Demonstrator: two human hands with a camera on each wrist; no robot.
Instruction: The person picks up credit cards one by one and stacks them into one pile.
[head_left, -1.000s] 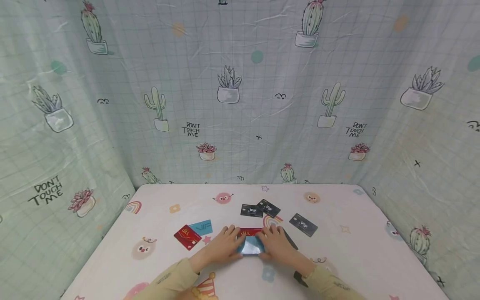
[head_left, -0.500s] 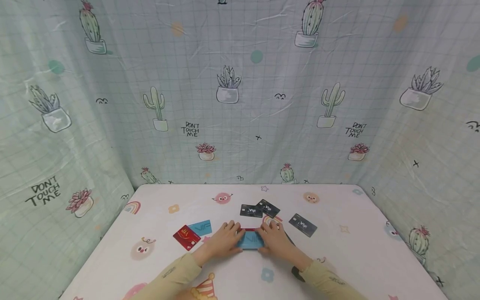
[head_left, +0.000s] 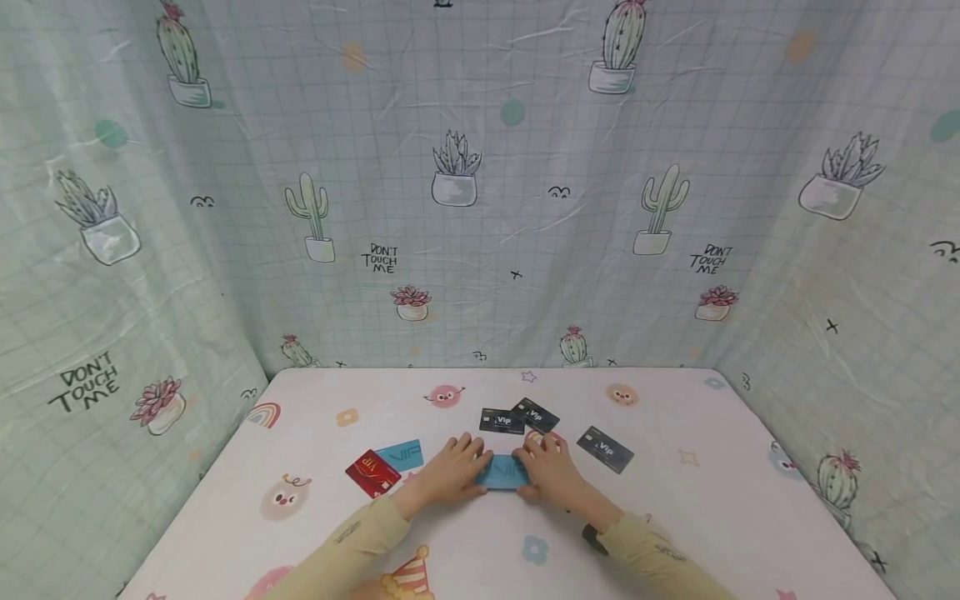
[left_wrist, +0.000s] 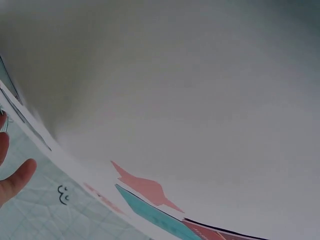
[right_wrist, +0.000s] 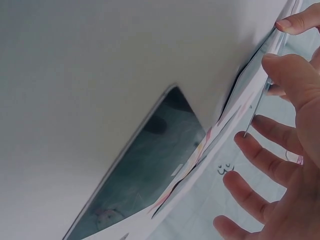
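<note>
In the head view a light blue VIP card (head_left: 502, 473) lies between both hands near the middle of the table. My left hand (head_left: 452, 469) pinches its left end, thumb at the near edge and fingers at the far edge. The right hand (head_left: 553, 471) pinches the other end in the same way. From the right wrist, the right hand (right_wrist: 280, 165) shows its thumb and forefingers on a thin card edge, its other fingers spread. A few left fingertips (left_wrist: 22, 175) show at the left edge of the left wrist view. Whatever lies beneath the blue card is hidden.
A red VIP card (head_left: 372, 473) overlaps another blue card (head_left: 405, 454) to the left. Two overlapping black cards (head_left: 503, 421) lie beyond the hands, and a single black card (head_left: 606, 450) lies to the right. Something dark (head_left: 593, 539) is partly under the right sleeve.
Both hands have slid the blue card slightly away from the body. A red card, seen behind its far edge earlier, is now out of sight. The other cards stay put.
</note>
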